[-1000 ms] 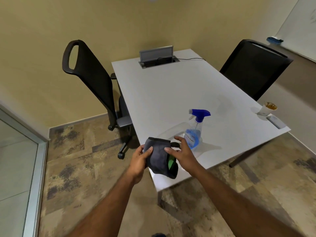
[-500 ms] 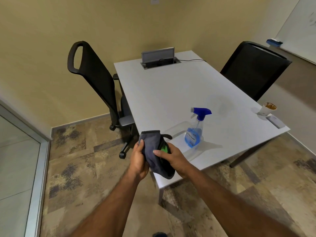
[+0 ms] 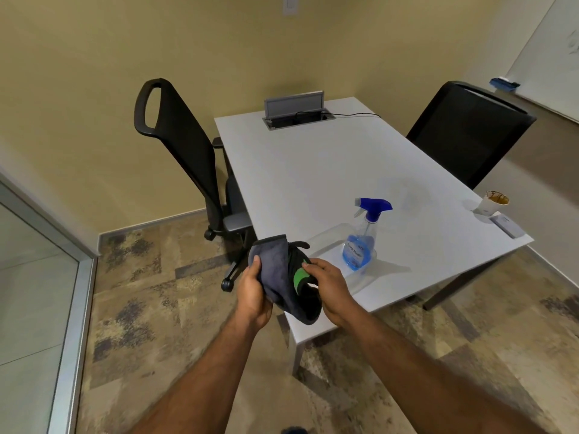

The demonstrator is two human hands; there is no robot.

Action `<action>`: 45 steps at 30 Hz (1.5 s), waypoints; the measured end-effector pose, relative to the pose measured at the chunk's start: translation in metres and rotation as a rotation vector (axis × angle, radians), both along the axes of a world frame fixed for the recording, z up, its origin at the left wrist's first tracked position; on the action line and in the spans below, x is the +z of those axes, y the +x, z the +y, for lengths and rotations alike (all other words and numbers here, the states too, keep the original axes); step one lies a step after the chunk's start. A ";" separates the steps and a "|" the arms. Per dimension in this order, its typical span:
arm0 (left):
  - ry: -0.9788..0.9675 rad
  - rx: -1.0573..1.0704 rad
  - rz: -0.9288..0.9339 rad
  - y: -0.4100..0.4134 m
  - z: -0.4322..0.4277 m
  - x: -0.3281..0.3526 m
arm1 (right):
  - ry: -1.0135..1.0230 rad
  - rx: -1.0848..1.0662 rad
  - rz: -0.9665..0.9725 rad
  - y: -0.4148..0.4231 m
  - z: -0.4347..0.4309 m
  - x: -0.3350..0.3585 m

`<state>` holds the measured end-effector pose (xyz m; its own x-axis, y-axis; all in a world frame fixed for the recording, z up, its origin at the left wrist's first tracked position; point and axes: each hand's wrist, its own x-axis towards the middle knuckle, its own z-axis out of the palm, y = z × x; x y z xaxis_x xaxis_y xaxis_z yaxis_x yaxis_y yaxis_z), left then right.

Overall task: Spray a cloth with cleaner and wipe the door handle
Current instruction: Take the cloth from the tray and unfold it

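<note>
A dark grey cloth (image 3: 277,277) with black trim and a green patch is bunched between both hands, just off the near left corner of the white table (image 3: 313,177). My left hand (image 3: 252,292) grips its left side, thumb on top. My right hand (image 3: 329,289) holds its right side, fingers over the green patch. A clear spray bottle (image 3: 360,245) with blue liquid and a blue trigger head stands upright on the table, just right of my right hand, not touched. No door handle is in view.
A black office chair (image 3: 185,158) stands left of the table, another (image 3: 466,133) at the far right. A stained paper cup (image 3: 493,203) and a small grey box (image 3: 507,225) sit at the table's right edge. A cable box (image 3: 296,112) is at its far end. A glass partition (image 3: 37,292) lies left.
Both hands have drawn the cloth off the table corner and a little left, toward me, regripping it. The spray bottle has stayed where it was.
</note>
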<state>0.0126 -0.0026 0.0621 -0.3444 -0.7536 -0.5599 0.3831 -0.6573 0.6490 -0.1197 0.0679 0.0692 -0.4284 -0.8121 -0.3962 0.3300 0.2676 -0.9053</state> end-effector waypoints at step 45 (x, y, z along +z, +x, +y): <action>-0.587 -0.606 -0.551 0.061 -0.013 0.015 | -0.090 -0.143 -0.562 0.001 -0.015 0.021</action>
